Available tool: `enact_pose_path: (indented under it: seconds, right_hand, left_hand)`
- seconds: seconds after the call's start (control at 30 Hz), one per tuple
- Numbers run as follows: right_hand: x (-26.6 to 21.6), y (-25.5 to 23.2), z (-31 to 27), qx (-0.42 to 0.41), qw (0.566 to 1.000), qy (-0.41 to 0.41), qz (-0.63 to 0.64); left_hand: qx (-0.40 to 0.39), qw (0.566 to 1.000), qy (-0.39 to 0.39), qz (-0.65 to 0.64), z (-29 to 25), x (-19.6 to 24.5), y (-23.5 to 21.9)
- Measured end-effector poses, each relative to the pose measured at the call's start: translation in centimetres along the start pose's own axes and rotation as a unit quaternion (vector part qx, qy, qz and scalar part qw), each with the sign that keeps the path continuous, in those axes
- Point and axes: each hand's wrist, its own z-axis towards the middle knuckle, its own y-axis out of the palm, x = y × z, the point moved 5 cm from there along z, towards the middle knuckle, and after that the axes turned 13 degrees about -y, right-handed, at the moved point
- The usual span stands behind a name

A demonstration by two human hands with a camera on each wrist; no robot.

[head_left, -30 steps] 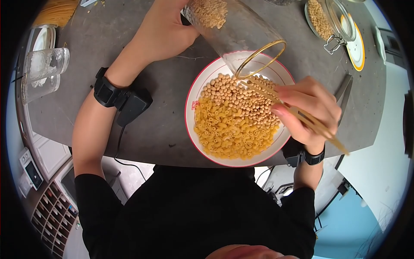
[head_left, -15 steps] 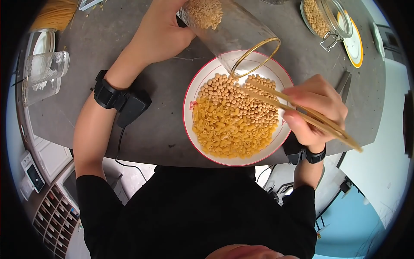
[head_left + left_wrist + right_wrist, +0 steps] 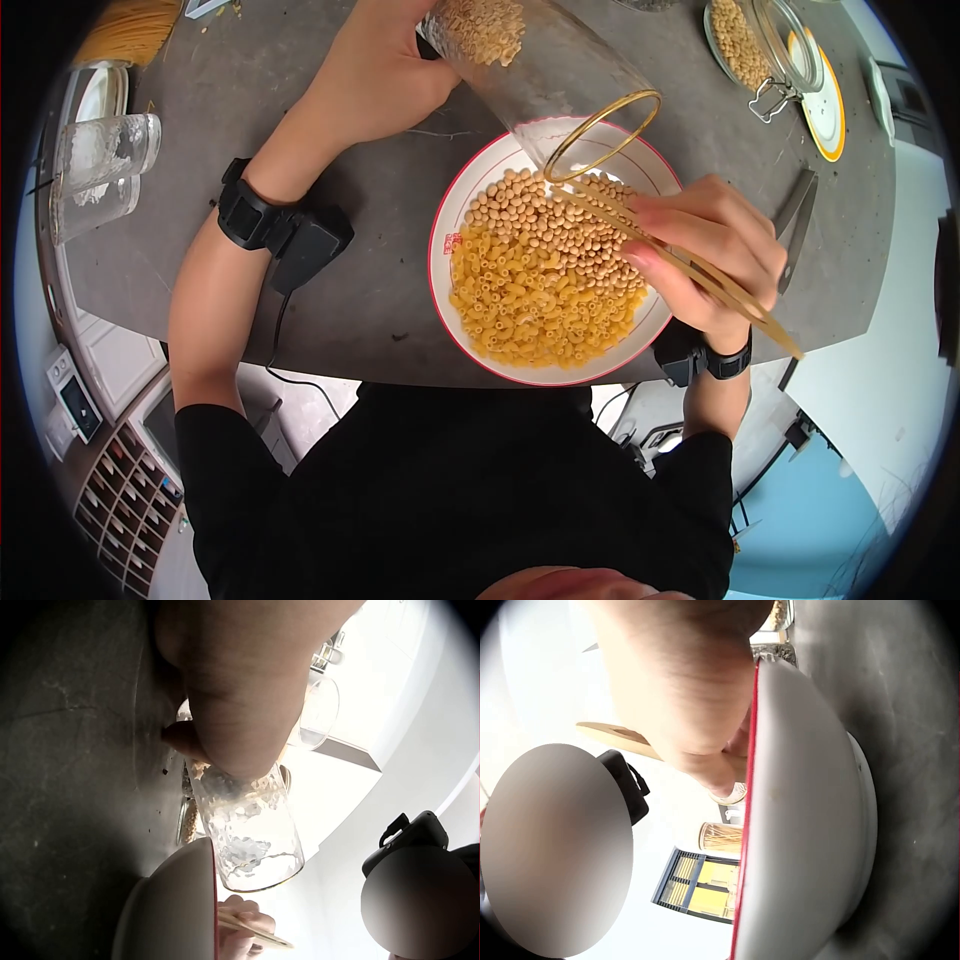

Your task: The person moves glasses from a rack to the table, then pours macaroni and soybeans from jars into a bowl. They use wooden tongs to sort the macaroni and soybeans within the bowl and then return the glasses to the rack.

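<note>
My left hand (image 3: 390,85) grips the base end of a glass jar (image 3: 575,65), tilted with its gold-rimmed mouth over the bowl. Pale flakes (image 3: 485,30) lie toward its base; most fingers are hidden behind it. In my right hand (image 3: 710,255) is a pair of wooden tongs (image 3: 720,285), pinched between thumb and fingers, its tips close together right at the jar's lower rim. Below stands a white bowl (image 3: 440,290) with a red edge. It holds round tan beans (image 3: 520,205) in the far part and yellow macaroni (image 3: 540,310) in the near part.
An open clip-lid jar (image 3: 740,45) of beans stands at the far right beside a yellow-rimmed plate (image 3: 825,110). Scissor-like metal blades (image 3: 797,215) lie right of the bowl. Clear glasses (image 3: 105,150) and spaghetti (image 3: 130,28) are at the left.
Half a second ago the tongs were spread and farther right; now their arms have come together and the right hand is slightly left. The jar keeps its tilt, apart from a slight shift in view.
</note>
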Motion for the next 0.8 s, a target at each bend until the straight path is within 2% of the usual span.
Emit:
enact_pose_path:
  seconds: [0.03, 0.1, 0.13, 0.17, 0.23, 0.27, 0.3, 0.37, 0.4, 0.43, 0.5, 0.57, 0.67, 0.8]
  right_hand:
    - [-0.2, -0.3, -0.1, 0.0, 1.0, -0.001, 0.001]
    - [0.0, -1.7, -0.6, 0.055, 0.995, 0.026, 0.085]
    - [0.1, -2.2, -1.1, 0.082, 0.991, 0.001, 0.106]
    - [0.3, -2.0, -1.3, 0.082, 0.991, 0.001, 0.106]
    - [0.5, -2.2, -1.3, 0.15, 0.986, -0.017, 0.074]
    - [0.7, -1.9, -0.8, 0.116, 0.991, -0.045, 0.041]
    - [0.6, -2.1, -0.9, 0.116, 0.991, -0.044, 0.04]
    - [0.1, -2.2, -1.1, 0.084, 0.991, -0.019, 0.101]
    - [0.0, -1.9, -0.6, 0.051, 0.994, 0.0, 0.095]
    - [0.0, -1.6, -0.3, 0.052, 0.994, -0.001, 0.095]
    - [-0.2, -0.4, 0.4, -0.006, 0.999, -0.018, 0.041]
    - [0.2, 0.3, 0.3, -0.002, 0.999, -0.018, 0.044]
    - [0.4, 0.8, 0.2, -0.018, 0.998, -0.017, 0.052]
    - [0.0, 0.7, 0.3, -0.024, 0.999, -0.002, 0.038]
  left_hand:
    - [0.001, 1.0, 0.003, -0.005, 0.0, 0.0, 0.1]
    - [0.003, 1.0, 0.006, -0.009, 0.0, 0.0, 0.0]
    - [0.001, 1.0, 0.008, -0.008, 0.0, 0.0, 0.0]
    - [0.0, 1.0, 0.01, -0.008, 0.0, 0.0, 0.0]
    - [-0.004, 1.0, 0.002, 0.0, 0.1, 0.6, -0.2]
    - [-0.008, 1.0, -0.006, 0.009, 0.1, 0.7, -0.2]
    - [-0.008, 1.0, -0.006, 0.008, 0.2, 0.5, -0.1]
    - [0.001, 1.0, 0.017, 0.007, 0.1, 0.1, 0.0]
    - [0.002, 1.0, 0.017, 0.009, 0.1, 0.1, 0.0]
    - [0.001, 1.0, 0.015, 0.0, 0.1, 0.1, -0.1]
    - [-0.001, 1.0, 0.012, -0.01, 0.0, 0.4, -0.1]
    - [-0.008, 1.0, -0.017, 0.01, 0.1, 0.7, -0.1]
    - [-0.003, 1.0, 0.001, 0.006, 0.1, 0.1, 0.0]
    - [-0.007, 1.0, -0.019, 0.02, 0.1, 0.4, -0.1]
